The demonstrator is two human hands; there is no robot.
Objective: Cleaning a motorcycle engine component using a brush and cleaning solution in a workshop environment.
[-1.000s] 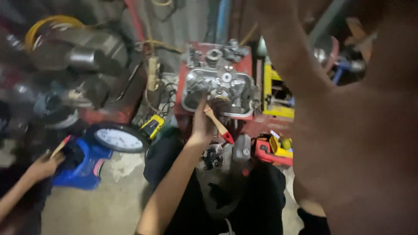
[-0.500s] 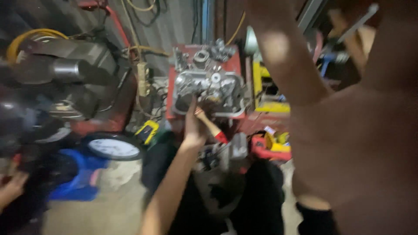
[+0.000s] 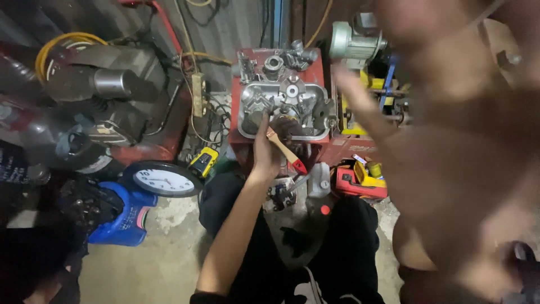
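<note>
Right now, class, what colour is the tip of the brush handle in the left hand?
Red, on a pale wooden brush handle held by the left hand; seen in the head view.

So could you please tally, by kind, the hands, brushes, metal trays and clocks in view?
Hands: 2, left hand, right hand
Brushes: 1, brush
Metal trays: 1, metal tray
Clocks: 1, clock
Total: 5
</note>
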